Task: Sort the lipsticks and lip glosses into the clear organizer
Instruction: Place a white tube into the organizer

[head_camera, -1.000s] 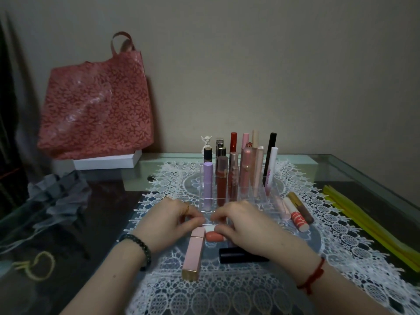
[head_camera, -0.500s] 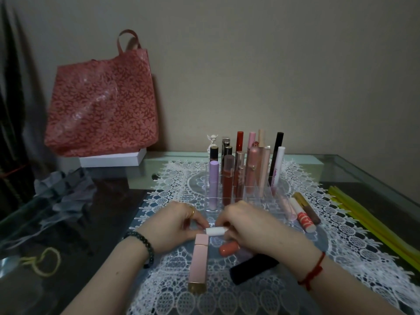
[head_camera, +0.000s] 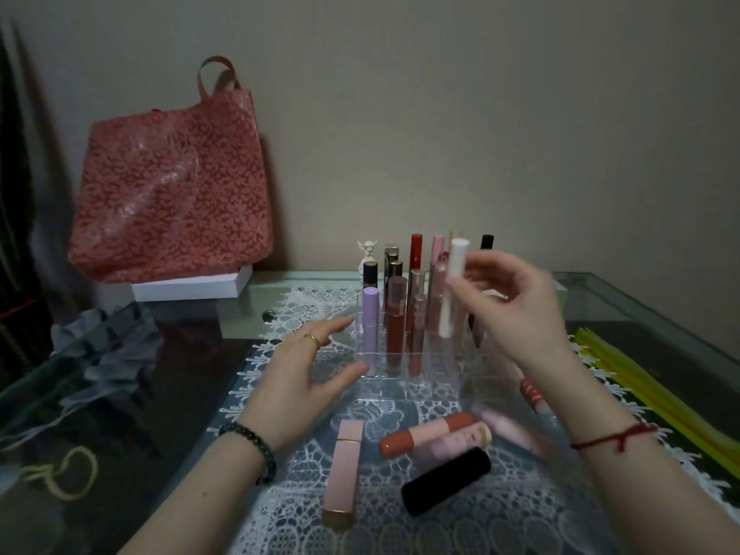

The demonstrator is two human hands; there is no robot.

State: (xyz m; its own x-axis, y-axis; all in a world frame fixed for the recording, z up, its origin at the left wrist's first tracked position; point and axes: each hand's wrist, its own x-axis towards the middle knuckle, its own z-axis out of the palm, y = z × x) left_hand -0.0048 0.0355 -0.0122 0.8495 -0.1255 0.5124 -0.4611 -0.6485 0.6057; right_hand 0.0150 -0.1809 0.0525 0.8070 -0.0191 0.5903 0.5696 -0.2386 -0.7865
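Note:
The clear organizer [head_camera: 424, 388] stands mid-table on a lace mat, its back rows filled with several upright lipsticks and glosses such as a lilac tube [head_camera: 370, 320]. My right hand [head_camera: 516, 310] holds a white tube [head_camera: 452, 288] upright above the organizer's right side. Left of the organizer hovers my left hand [head_camera: 304, 378], fingers spread and holding nothing. On the mat in front lie a pink square lipstick [head_camera: 344, 470], a coral tube [head_camera: 428, 432], a pale pink tube [head_camera: 456, 444] and a black tube [head_camera: 446, 486]. More tubes [head_camera: 532, 394] lie partly hidden behind my right wrist.
A red patterned tote bag [head_camera: 172, 186] leans on the wall at back left on a white box [head_camera: 192, 288]. Grey cloth [head_camera: 108, 354] and a yellow cord [head_camera: 60, 472] lie at left on the glass table. Yellow strips [head_camera: 656, 390] run along the right edge.
My right hand lifted the white tube from the mat up over the organizer. My left hand let go of it and opened. The coral, pale pink and black tubes are now uncovered.

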